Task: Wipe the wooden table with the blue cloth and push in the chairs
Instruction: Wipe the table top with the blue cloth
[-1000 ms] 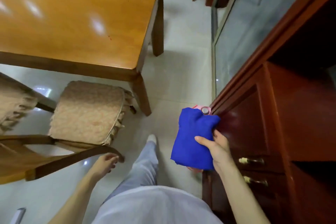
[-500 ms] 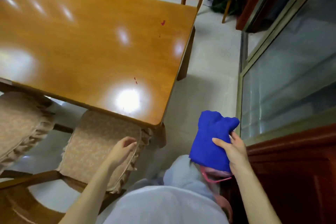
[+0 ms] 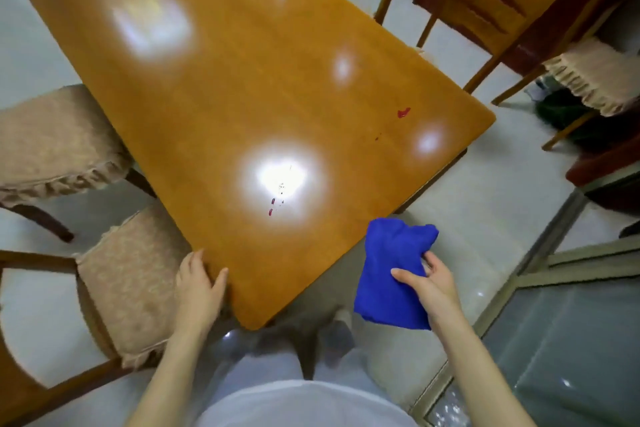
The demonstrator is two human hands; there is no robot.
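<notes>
A glossy, orange-brown rectangular wooden table (image 3: pixel 259 97) fills most of the view, set at an angle, with bright patches of reflected light on its top. Under it and around it lies a pale, shiny tiled floor (image 3: pixel 460 204).

On the left, two wooden chairs stand out from the table. The near chair (image 3: pixel 131 284) has a beige frilled seat cushion and a curved brown back, and the second cushioned chair (image 3: pixel 55 142) sits just beyond it, its seat partly under the table edge. Across the table stands a slatted-back wooden chair (image 3: pixel 485 10), and a beige-cushioned chair (image 3: pixel 595 76) stands well apart at the right. A grey glass panel (image 3: pixel 571 340) in a light frame fills the lower right corner.

The folded blue cloth (image 3: pixel 391 274) is in the air off the table's near right edge — not laid on the top. The right hand (image 3: pixel 433 284) grips it, thumb across the front and fingers curled behind.

The left hand (image 3: pixel 197 288) rests on the table's near corner, fingers fairly straight along the edge and thumb lying on the top.

A small red smear (image 3: pixel 403 112) marks the top near the right corner — and a few tiny red flecks (image 3: pixel 272 206) lie closer, in the glare.
</notes>
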